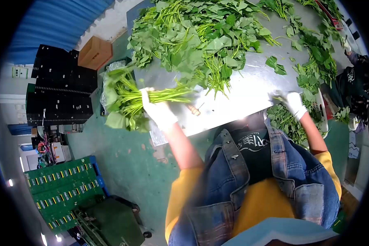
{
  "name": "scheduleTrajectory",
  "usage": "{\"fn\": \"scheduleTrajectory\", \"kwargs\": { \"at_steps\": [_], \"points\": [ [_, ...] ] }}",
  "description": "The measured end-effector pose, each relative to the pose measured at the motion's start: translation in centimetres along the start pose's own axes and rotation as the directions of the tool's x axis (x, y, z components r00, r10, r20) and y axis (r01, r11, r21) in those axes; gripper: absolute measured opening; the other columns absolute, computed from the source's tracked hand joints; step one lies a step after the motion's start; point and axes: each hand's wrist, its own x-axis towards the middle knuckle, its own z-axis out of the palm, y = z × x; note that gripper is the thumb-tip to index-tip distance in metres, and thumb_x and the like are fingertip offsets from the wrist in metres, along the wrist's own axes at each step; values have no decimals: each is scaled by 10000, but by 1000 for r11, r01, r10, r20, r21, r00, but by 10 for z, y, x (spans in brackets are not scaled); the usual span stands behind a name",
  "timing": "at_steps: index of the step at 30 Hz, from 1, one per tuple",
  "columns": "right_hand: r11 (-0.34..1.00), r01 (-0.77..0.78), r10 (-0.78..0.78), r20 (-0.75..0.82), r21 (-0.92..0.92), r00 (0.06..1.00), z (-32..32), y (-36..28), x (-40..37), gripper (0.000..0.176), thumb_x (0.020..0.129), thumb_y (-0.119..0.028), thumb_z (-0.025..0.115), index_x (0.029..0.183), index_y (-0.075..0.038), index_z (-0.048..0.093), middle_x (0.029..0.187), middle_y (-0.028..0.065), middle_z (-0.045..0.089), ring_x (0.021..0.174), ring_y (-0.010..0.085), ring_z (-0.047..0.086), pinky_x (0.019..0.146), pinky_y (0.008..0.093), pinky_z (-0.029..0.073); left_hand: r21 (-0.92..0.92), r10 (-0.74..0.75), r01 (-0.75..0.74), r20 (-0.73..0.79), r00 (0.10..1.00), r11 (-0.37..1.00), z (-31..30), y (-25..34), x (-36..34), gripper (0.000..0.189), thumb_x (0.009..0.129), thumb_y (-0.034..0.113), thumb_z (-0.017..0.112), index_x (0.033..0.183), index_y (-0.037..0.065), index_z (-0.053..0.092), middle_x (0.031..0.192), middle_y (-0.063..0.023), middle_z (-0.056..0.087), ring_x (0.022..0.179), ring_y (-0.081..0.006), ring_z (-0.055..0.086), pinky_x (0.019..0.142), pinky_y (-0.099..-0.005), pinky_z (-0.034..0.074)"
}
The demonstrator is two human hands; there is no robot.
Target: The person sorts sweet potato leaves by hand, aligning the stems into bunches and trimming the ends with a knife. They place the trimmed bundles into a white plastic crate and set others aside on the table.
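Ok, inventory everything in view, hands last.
Flat metal table: one, silver, upper centre
Leafy stem heaps: several, green, on the table
Cardboard box: one, brown, upper left
Stacked plastic crates: several, black, left
Labelled crates: several, green, lower left
Wheeled bin: one, green, lower left
Cloth curtain: one, blue, upper left
Plastic basket: one, white, right
Other person: one, dark clothing, right
Left hand: one, white-gloved, gripping green leafy bunch
Right hand: one, white-gloved, table's right
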Motion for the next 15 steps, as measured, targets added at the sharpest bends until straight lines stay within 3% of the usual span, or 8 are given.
{"fn": "scheduleTrajectory", "kwargs": {
  "at_steps": [3,5,6,7,8,10,12,15],
  "points": [
    [843,-269,336,66,-465,940,20,35,-7,593,659,-235,732,1205,-116,533,1010,110,645,937,280,615,839,401,460,-84,41,-36,61,997,996,-10,12,5,164,885,250,577,985,120,575,812,-2,534,776,-163,510,747,-363,456],
    [955,-179,237,248,-235,939,-2,-30,30,641,667,-330,729,1224,-96,516,1029,140,622,953,302,595,829,399,451,-211,-98,141,202,975,967,-13,5,-3,112,910,226,538,924,117,516,749,-20,526,666,-141,496,637,-292,437],
    [990,-49,31,139,132,990,11,-41,42,578,716,-326,700,1207,-74,532,1029,168,617,950,323,592,844,387,455,-256,-149,202,212,966,945,-18,-1,-1,119,918,214,520,980,112,517,750,-25,529,665,-139,495,627,-286,434],
    [974,92,-95,3,208,996,63,-32,60,506,763,-310,665,1183,-55,546,1010,182,620,932,336,594,846,382,460,-264,-181,235,214,960,935,-23,-7,0,138,920,203,519,1012,100,527,741,-29,523,678,-140,500,631,-283,435],
    [972,189,-186,-35,141,982,46,-80,80,468,777,-287,654,1166,-47,554,1000,169,629,917,334,598,834,387,466,-229,-175,230,236,956,946,-30,-11,0,158,921,197,519,1035,88,529,778,-41,543,715,-152,518,656,-290,445],
    [874,323,-308,-99,363,946,60,-131,119,374,813,-298,598,1090,-45,603,851,163,643,834,326,619,762,399,480,-191,-168,221,257,952,957,-33,-10,-7,178,922,191,519,1059,76,530,815,-53,563,752,-163,536,681,-296,456],
    [986,93,-98,31,142,995,86,-162,153,416,810,-431,577,778,-29,679,705,182,631,681,356,621,646,430,486,-197,-157,146,-43,987,969,-20,3,-21,207,921,166,520,1096,54,526,922,-82,595,859,-198,566,759,-317,474],
    [991,-118,104,181,66,978,119,-168,187,539,771,-538,597,758,-5,672,717,206,633,685,363,627,632,429,490,-185,-53,45,-37,998,982,-22,25,-37,215,919,146,521,1109,46,522,1001,-98,599,946,-220,566,831,-335,470]
  ]
}}
